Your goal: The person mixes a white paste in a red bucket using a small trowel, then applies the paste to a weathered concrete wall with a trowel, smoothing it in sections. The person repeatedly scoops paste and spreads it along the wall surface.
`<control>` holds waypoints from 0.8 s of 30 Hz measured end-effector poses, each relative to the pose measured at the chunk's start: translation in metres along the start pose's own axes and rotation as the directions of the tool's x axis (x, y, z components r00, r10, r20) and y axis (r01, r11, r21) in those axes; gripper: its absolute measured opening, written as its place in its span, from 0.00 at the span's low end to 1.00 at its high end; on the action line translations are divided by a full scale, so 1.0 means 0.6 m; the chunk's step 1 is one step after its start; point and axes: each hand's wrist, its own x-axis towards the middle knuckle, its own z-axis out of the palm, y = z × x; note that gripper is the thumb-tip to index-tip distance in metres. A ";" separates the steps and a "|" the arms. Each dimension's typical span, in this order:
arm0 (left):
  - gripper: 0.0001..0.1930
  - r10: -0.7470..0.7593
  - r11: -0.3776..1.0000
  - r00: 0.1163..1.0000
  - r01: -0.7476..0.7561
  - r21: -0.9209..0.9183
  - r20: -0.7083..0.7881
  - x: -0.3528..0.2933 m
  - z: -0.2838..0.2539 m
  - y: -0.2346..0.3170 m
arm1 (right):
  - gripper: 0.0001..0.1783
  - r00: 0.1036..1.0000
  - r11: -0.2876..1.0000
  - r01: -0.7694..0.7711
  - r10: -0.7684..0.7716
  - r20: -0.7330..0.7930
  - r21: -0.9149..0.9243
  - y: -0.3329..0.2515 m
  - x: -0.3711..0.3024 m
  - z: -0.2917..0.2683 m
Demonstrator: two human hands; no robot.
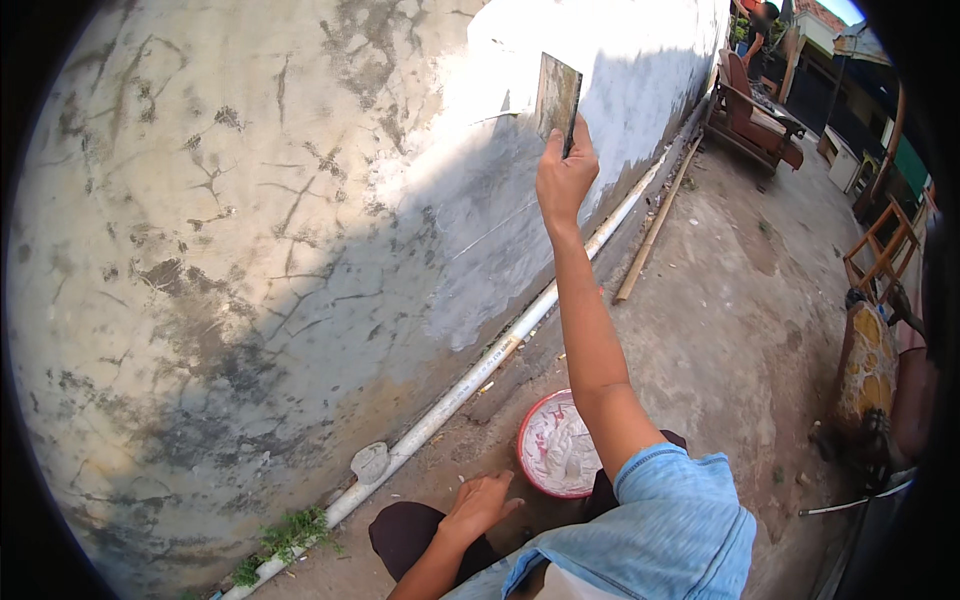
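My right hand (568, 180) is raised in front of the wall, its fingers closed on the lower edge of a flat rectangular putty scraper (557, 98). The scraper's face is smeared grey-brown and stands upright close to the wall; contact cannot be made out. Fresh white putty (510, 200) coats the wall around it, and cracked, stained wall (230, 220) spreads to the left. My left hand (480, 507) lies over my dark-clad knee, fingers loosely stretched, holding nothing. Between my legs, partly behind my right arm, sits a red-rimmed basin (522, 447) of white putty paste (562, 450).
A white pipe (440, 410) runs along the wall's foot, with a stone (370, 462) and weeds (290, 535) on it. A bamboo pole (655, 230) lies alongside. Farther off are a wooden armchair (745, 115) and a person (757, 40). Wooden furniture frames (885, 250) stand at right.
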 end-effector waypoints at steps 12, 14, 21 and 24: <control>0.30 -0.040 0.999 0.997 0.040 0.003 0.064 -0.001 0.010 -0.016 | 0.30 0.947 0.965 0.262 -0.263 0.185 0.030 -0.093 -0.115 0.100; 0.30 -0.042 0.999 0.997 0.042 0.003 0.060 0.006 0.014 -0.020 | 0.33 0.839 0.861 0.501 -0.508 0.195 0.087 -0.114 -0.179 0.114; 0.28 -0.059 0.998 0.997 0.058 0.019 0.052 0.011 -0.009 0.001 | 0.26 0.835 0.839 0.530 -0.542 0.099 0.120 -0.057 -0.063 0.035; 0.25 -0.002 1.000 1.000 0.002 0.003 -0.027 0.005 0.007 -0.012 | 0.20 0.996 0.996 0.090 -0.090 -0.027 -0.021 0.021 0.079 0.034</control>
